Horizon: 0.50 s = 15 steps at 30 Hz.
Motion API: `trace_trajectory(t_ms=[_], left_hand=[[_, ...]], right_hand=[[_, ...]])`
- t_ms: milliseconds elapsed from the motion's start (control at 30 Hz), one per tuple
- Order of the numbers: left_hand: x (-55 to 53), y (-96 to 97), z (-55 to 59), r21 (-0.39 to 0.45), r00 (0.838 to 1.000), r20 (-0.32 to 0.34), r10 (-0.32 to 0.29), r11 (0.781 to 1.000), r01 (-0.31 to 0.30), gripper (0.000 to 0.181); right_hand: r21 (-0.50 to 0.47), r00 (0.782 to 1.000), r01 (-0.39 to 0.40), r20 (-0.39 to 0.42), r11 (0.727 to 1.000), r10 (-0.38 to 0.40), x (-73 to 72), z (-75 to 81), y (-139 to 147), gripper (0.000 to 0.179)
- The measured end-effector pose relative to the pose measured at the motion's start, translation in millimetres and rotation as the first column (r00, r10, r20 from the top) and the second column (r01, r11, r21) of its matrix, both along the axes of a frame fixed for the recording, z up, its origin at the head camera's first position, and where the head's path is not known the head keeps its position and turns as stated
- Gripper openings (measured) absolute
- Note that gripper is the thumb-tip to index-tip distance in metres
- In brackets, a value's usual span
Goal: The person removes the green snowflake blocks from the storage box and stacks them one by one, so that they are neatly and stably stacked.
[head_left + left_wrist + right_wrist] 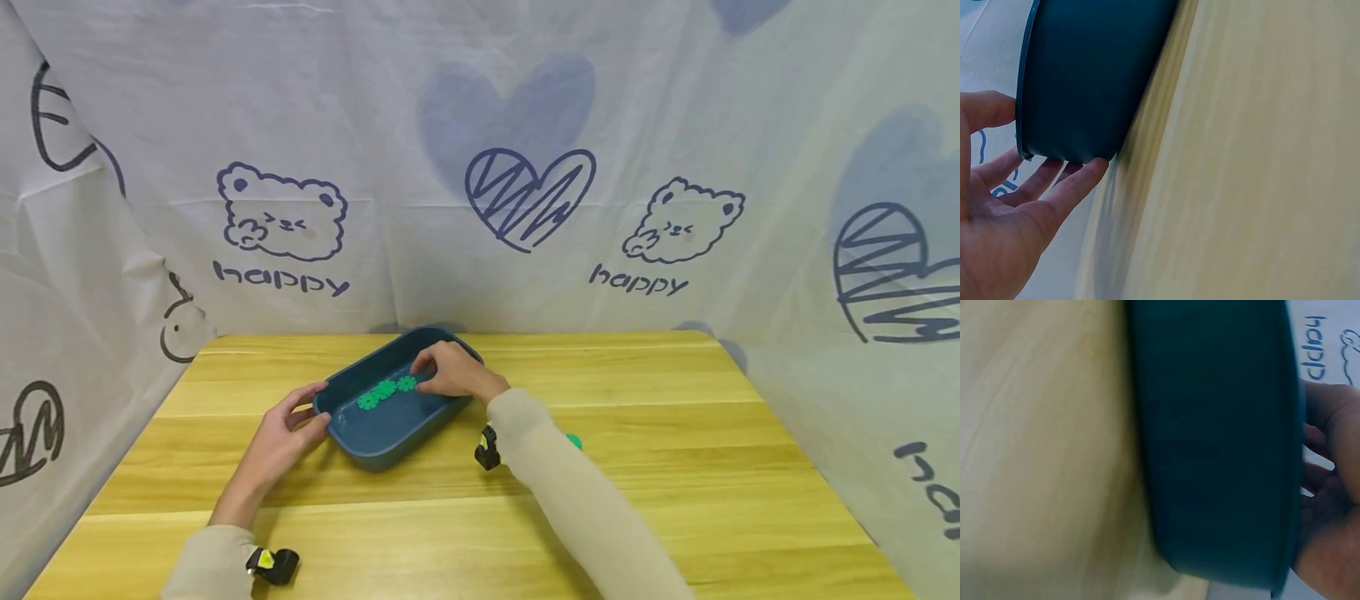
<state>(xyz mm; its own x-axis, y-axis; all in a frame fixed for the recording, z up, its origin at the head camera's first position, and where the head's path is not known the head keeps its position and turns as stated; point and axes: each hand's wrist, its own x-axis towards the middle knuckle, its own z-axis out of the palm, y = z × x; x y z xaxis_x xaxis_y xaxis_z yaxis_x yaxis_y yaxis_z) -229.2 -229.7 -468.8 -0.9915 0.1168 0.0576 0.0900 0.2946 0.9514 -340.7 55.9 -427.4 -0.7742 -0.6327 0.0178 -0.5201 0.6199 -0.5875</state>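
Note:
A dark teal rectangular tray [390,433] sits on the wooden table [675,433], turned at an angle. Inside it lies a short row of green gear-shaped pieces [382,390]. My right hand [423,371] reaches over the tray's far rim, its fingers curled down onto the right end of the green row. My left hand [317,410] rests against the tray's left corner. In the left wrist view its straight fingers [1075,178] touch the tray wall [1085,81], with the thumb near the rim. The right wrist view shows the tray's outer wall [1216,444] and my right hand [1329,487] beyond the rim; the green pieces are hidden there.
A small green piece [574,441] lies on the table just behind my right sleeve. A white printed cloth [480,167] hangs close round the back and both sides of the table. Bare wood stretches along the front and the right.

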Motion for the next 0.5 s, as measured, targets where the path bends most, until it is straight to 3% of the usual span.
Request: trace_trajectory(t_ms=[200, 500], left_hand=[[0.0, 0.1, 0.5, -0.005, 1.000, -0.008, -0.004, 1.000, 0.004, 0.059], [0.1, 0.5, 0.4, -0.014, 1.000, -0.020, -0.001, 1.000, 0.001, 0.058]], right_hand=[[0.037, 1.000, 0.027, 0.009, 0.999, -0.027, -3.3, -6.2, -14, 0.024], [0.182, 0.998, 0.067, -0.034, 0.981, -0.062, -11.2, -13.3, -27, 0.028]])
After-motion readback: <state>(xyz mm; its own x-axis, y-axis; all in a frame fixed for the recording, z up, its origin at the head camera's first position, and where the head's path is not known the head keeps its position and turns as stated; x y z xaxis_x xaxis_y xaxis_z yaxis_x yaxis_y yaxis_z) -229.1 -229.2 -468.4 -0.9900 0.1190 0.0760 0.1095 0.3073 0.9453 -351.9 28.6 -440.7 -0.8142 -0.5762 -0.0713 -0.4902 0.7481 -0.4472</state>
